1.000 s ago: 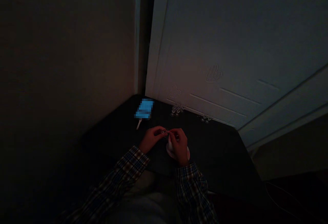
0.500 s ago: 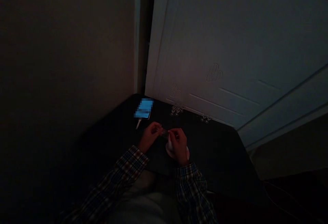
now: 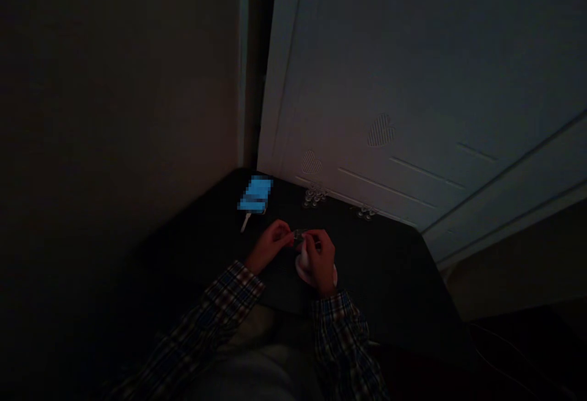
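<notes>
Between my two hands is a small clear piece [image 3: 299, 234], too dark and small to name. My left hand [image 3: 273, 243] pinches its left end with thumb and forefinger. On the other end, the fingertips of my right hand [image 3: 321, 257] are closed. Beneath my right hand lies a round pale pink and white object [image 3: 303, 266], partly covered by that hand; its kind does not show. Both hands are held over the dark table [image 3: 376, 279].
A lit phone [image 3: 255, 194] with a white cable [image 3: 246, 222] lies at the back left. Clusters of small clear round pieces [image 3: 314, 195] and a smaller group of them [image 3: 367, 212] sit along the white panel [image 3: 413, 83] with embossed hearts. A wall [image 3: 137, 83] rises on the left.
The clear piece between my fingers has turned slightly and shows more plainly. Both hands stay in nearly the same place, and the whole view has shifted a little.
</notes>
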A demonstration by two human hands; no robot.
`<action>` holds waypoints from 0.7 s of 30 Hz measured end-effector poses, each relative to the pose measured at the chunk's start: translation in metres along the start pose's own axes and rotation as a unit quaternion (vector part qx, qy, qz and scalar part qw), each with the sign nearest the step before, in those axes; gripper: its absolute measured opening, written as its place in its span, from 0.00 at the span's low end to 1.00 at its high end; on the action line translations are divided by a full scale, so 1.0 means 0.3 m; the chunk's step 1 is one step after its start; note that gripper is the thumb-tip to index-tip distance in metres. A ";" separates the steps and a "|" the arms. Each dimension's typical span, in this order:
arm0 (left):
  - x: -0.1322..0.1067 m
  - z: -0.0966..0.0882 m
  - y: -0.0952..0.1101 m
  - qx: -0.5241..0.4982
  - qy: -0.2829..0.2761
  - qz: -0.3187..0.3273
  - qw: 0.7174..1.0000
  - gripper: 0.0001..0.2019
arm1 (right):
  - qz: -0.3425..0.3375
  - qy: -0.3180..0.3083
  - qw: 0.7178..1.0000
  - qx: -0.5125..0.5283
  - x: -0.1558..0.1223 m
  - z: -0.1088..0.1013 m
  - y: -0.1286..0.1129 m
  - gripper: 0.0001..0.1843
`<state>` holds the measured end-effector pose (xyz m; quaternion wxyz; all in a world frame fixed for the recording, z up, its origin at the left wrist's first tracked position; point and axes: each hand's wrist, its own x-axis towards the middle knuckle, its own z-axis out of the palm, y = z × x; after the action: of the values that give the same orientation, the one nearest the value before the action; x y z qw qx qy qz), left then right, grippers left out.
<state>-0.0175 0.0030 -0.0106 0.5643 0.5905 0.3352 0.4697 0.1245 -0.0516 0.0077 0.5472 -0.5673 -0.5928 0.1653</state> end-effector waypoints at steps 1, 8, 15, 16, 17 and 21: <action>0.000 0.000 0.000 0.005 -0.004 -0.001 1.000 0.11 | 0.004 0.004 1.000 0.004 0.000 -0.001 -0.002 0.10; -0.001 0.004 0.005 0.038 0.001 0.003 0.999 0.13 | 0.019 0.002 0.999 0.033 0.001 -0.007 -0.006 0.12; -0.002 -0.005 0.000 0.052 0.017 0.006 0.998 0.12 | -0.008 -0.036 0.998 0.048 0.000 -0.009 -0.023 0.12; -0.003 -0.005 0.001 0.050 0.020 0.009 0.999 0.12 | -0.010 -0.036 0.998 0.048 0.000 -0.008 -0.026 0.11; -0.003 -0.005 0.002 0.048 0.022 0.011 0.999 0.12 | -0.012 -0.034 0.998 0.046 0.000 -0.006 -0.028 0.11; -0.006 0.000 0.015 0.043 0.015 0.007 0.999 0.12 | -0.015 -0.024 0.999 0.033 -0.002 -0.002 -0.029 0.09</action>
<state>-0.0187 0.0006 -0.0066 0.5300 0.6096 0.3593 0.4673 0.1206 -0.0551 0.0149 0.5541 -0.5355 -0.6084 0.1899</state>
